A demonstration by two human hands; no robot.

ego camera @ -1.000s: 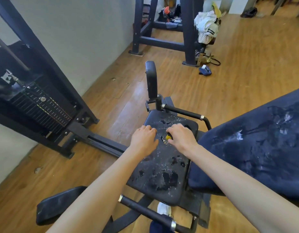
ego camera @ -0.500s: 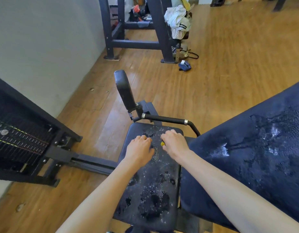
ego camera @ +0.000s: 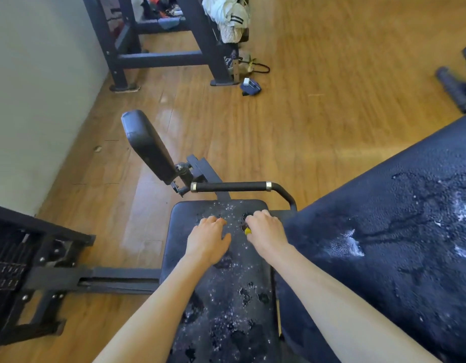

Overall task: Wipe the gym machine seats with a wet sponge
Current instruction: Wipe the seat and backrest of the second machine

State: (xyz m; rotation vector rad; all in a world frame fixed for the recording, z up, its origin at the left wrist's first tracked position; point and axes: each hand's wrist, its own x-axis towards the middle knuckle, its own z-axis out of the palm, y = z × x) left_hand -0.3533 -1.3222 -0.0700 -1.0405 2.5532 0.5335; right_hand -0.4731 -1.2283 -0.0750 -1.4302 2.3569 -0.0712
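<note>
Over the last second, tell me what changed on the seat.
Little changed. Both hands slid slightly toward the seat's far edge near the handle bar; the camera also shifted. The right hand still grips the yellow sponge, and the left hand still rests on the seat.

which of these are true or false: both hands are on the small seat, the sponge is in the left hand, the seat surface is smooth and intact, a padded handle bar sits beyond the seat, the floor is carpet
1. Both hands are on the small seat: true.
2. The sponge is in the left hand: false. The yellow sponge shows under the right hand; the left hand rests on the seat without it.
3. The seat surface is smooth and intact: false. It is cracked and flaking, with white specks.
4. A padded handle bar sits beyond the seat: true.
5. The floor is carpet: false. It is a wooden floor.
</note>
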